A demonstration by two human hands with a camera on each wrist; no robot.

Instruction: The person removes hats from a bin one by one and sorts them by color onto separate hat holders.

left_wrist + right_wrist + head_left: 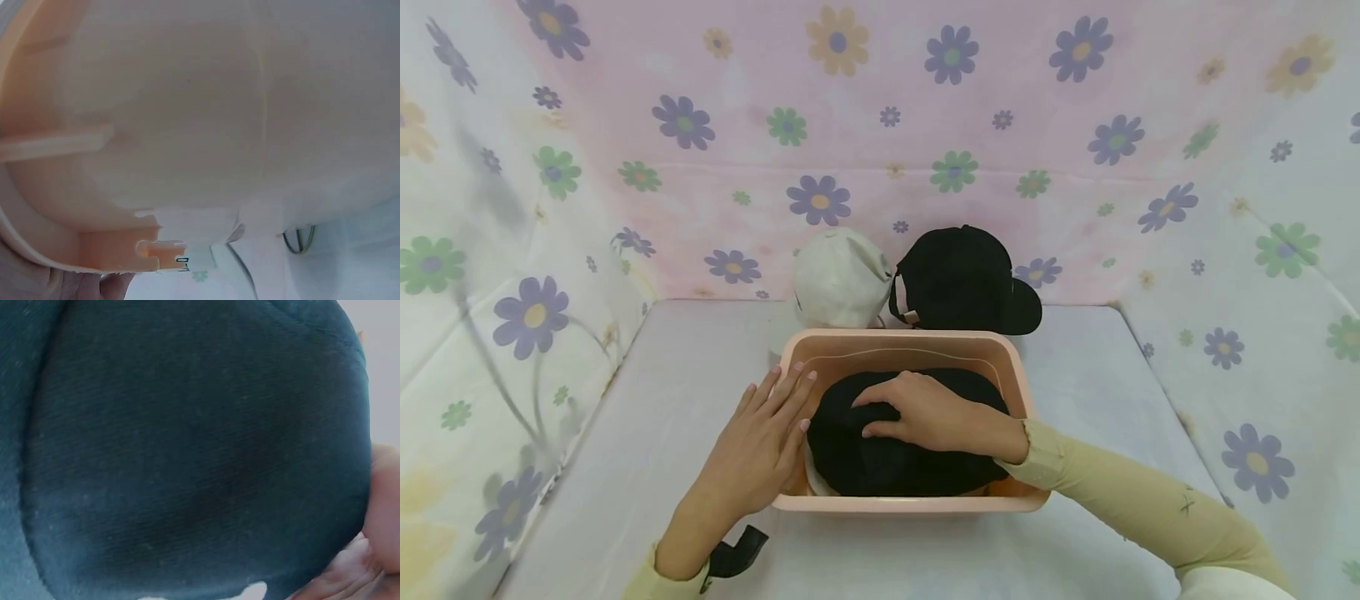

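Observation:
A peach plastic bin (910, 504) stands on the white surface with a black cap (925, 475) inside it. My right hand (925, 412) reaches over the bin's right side and grips the black cap from above, thumb and fingers curved on the cloth. Dark ribbed fabric of that cap (187, 450) fills most of the right wrist view. On the bin's left rim rests my left hand (763, 450), its fingers stretched out. The left wrist view looks at the outer wall of the bin (181, 125) from close by. A pale edge shows under the cap at the bin's lower left.
Just behind the bin sit a white cap (842, 279) and a second black cap (962, 279), side by side. Flower-print cloth (865, 150) walls in the back and both sides. A black wrist mount (741, 552) sticks out below my left hand.

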